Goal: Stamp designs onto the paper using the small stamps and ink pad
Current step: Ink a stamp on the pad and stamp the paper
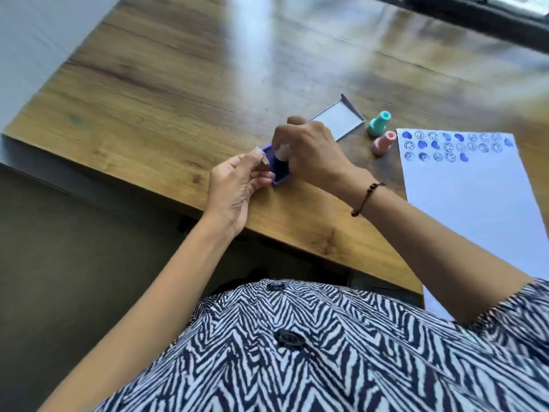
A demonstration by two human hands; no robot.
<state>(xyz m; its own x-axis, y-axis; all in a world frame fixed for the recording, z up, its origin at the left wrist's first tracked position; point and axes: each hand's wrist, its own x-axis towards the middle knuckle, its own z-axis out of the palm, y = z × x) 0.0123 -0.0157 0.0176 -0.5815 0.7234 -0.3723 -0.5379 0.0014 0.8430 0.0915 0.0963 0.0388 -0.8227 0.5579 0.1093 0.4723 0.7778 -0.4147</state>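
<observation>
The blue ink pad [274,171] lies near the table's front edge. My left hand [237,185] pinches its near-left side with fingertips. My right hand [309,150] is closed over a small pale stamp [281,151] and holds it down on the pad's ink surface. The white paper [469,191] lies to the right, with three rows of blue stamped marks [445,147] along its far edge. A teal stamp [378,124] and a pink stamp [383,142] stand just left of the paper.
The ink pad's lid [341,117] lies open-side-up behind my right hand. The wooden table [178,84] stretches far and left. A dark window frame [475,19] runs along the far right. The table's front edge [208,212] is close to my body.
</observation>
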